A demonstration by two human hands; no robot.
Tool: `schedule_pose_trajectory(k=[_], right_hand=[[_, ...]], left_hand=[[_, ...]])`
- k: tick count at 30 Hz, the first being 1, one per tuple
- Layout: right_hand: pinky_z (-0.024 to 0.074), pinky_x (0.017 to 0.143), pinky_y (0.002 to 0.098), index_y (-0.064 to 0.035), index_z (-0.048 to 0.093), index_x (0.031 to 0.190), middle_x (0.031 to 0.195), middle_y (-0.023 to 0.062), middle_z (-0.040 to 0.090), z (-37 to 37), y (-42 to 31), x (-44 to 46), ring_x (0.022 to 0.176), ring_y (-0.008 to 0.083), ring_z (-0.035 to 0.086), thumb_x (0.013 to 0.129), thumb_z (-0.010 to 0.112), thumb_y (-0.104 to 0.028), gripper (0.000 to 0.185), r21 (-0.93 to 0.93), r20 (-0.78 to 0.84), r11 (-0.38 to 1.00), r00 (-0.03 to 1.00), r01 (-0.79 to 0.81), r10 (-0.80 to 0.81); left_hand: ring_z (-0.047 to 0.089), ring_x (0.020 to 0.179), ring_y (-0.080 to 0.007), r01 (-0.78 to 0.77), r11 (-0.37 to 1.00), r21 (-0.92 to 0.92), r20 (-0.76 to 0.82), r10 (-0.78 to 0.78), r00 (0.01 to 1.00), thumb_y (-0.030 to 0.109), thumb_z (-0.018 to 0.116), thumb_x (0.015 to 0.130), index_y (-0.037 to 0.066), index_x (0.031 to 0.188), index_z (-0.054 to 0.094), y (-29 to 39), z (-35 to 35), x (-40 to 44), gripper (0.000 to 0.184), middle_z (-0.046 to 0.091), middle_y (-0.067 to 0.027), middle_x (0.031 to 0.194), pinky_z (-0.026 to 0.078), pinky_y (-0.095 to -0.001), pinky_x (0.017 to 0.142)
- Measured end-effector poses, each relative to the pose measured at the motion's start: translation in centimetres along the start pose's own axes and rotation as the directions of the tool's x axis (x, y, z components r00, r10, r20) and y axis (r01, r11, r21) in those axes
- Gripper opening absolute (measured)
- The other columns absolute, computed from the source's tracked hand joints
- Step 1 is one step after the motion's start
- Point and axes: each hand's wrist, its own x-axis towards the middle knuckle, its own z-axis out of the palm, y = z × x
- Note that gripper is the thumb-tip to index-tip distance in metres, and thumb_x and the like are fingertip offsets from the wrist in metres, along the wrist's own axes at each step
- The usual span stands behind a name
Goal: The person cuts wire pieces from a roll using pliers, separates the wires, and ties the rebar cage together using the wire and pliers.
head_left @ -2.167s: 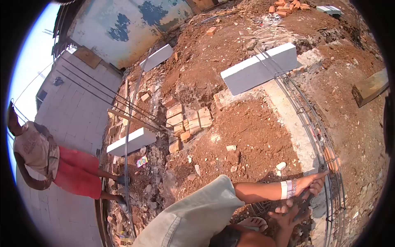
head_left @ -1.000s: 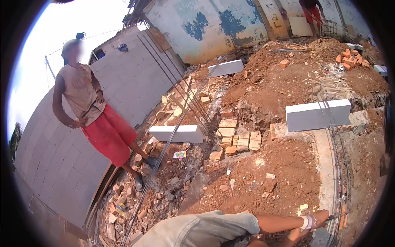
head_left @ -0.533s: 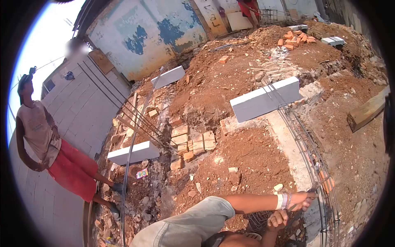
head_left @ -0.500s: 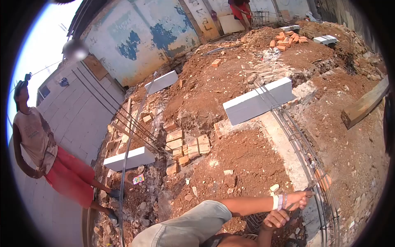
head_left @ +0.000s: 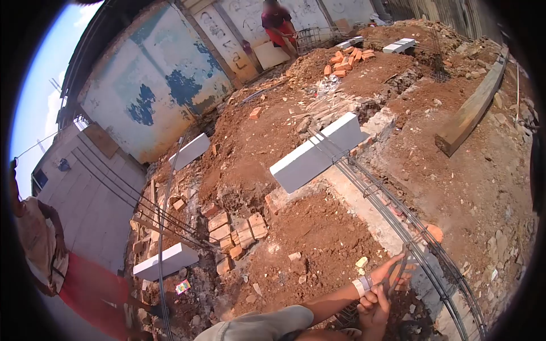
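Dark metal pincers (head_left: 392, 277) with two curved handles reach up to a long bundle of steel rebar (head_left: 392, 225), tied with stirrups. My left hand (head_left: 389, 270), with a white band and a bracelet at the wrist, is around the handles, its fingers partly hidden behind them. Just below it, my right hand (head_left: 372, 304) is closed near the handles' lower end. The jaws are at the rebar; the exact spot they touch is too small to tell. The far part of the rebar rests across a white block (head_left: 318, 153).
A person in red shorts (head_left: 94, 284) stands at the left. Another person (head_left: 278, 28) is at the back by a wire cage. Orange bricks (head_left: 347, 61), white blocks (head_left: 190, 152), a wooden beam (head_left: 472, 113) and loose rebar (head_left: 161, 250) lie over uneven red soil.
The view has turned, moving the scene leftward. The pincers' handles now appear spread apart, and my left hand's fingers look less tightly closed. The person at the left has shifted with an arm raised.
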Motion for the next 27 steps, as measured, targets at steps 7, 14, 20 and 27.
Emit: schedule_pose_trajectory(k=[7,14,20,27], right_hand=[[0.0510,0.076,0.0416,0.0072,0.052,0.115,0.095,0.0207,0.065,-2.1,2.2,1.9,0.086,0.0326,0.065,0.084,0.067,-0.016,0.042,-0.975,-0.068,-0.099,0.695,-0.198,-0.716],[0.0548,0.082,0.0454,0.0042,0.047,0.117,0.102,0.0219,0.063,2.2,-0.3,-2.5,0.093,0.0348,0.067,0.088,0.065,-0.015,0.038,-0.607,-0.288,0.783,0.956,-0.138,-0.055],[0.0532,0.088,0.0561,0.0066,0.049,0.118,0.107,0.0276,0.061,-2.2,-5.4,-1.8,0.103,0.0447,0.064,0.094,0.054,-0.048,0.060,-0.611,0.072,0.760,0.941,-0.221,0.332],[0.0272,0.110,0.0630,0.0020,0.036,0.142,0.142,0.0252,0.042,-2.7,-0.5,0.3,0.129,0.0470,0.043,0.091,0.046,-0.066,0.085,0.264,0.515,0.933,0.854,-0.244,0.078]], left_hand=[[0.063,0.069,-0.0114,0.083,0.204,0.975,-0.195,0.623,0.757,0.050,0.068,0.086,0.003,0.089,0.059,-2.1,-3.7,1.9,0.048,0.062,-0.0055,0.072,0.049,-0.0272,0.059],[0.052,0.043,-0.0104,0.050,0.679,0.733,-0.228,0.175,0.958,0.064,0.057,0.089,0.016,0.064,0.052,0.9,-3.4,0.1,0.054,0.052,0.0031,0.053,0.045,-0.0271,0.043],[0.047,0.047,-0.0005,0.300,0.809,-0.506,0.237,-0.204,0.950,0.058,0.051,0.095,0.024,0.066,0.049,0.2,-4.8,1.7,0.044,0.046,0.0127,0.054,0.041,-0.0233,0.041],[0.065,0.068,-0.0124,0.492,0.699,-0.519,0.663,-0.034,0.748,0.050,0.050,0.096,0.017,0.076,0.063,-0.3,-3.7,1.8,0.041,0.064,0.0064,0.069,0.054,-0.0350,0.070]])
